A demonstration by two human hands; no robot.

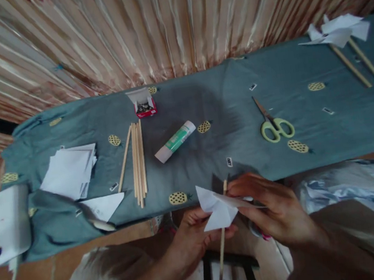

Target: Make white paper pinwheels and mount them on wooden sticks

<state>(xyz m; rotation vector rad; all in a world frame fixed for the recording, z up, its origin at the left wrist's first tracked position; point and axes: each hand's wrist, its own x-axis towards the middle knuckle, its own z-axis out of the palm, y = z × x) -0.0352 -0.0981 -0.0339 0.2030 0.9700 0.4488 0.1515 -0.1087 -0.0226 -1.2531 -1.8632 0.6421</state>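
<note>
A white paper pinwheel [221,207] is held just in front of the table's near edge. Its wooden stick [222,253] runs behind the blades, tilted slightly, with the tip showing above them. My left hand [193,234] is closed around the pinwheel from the left, its fingers partly behind the blades. From the right, my right hand [273,204] pinches the pinwheel beside the stick's upper end; its fingertips are partly hidden by a blade. Beyond my hands lie a glue stick [175,142], several loose wooden sticks [138,164] and an open red box [145,108] of small metal pieces.
Green-handled scissors [276,128] lie on the cloth-covered table [222,90]. Two pinwheels [340,32] rest at the far right. Stacked white paper [71,170] lies left, near a white device [5,226] with a cable. A pleated curtain [160,29] hangs behind.
</note>
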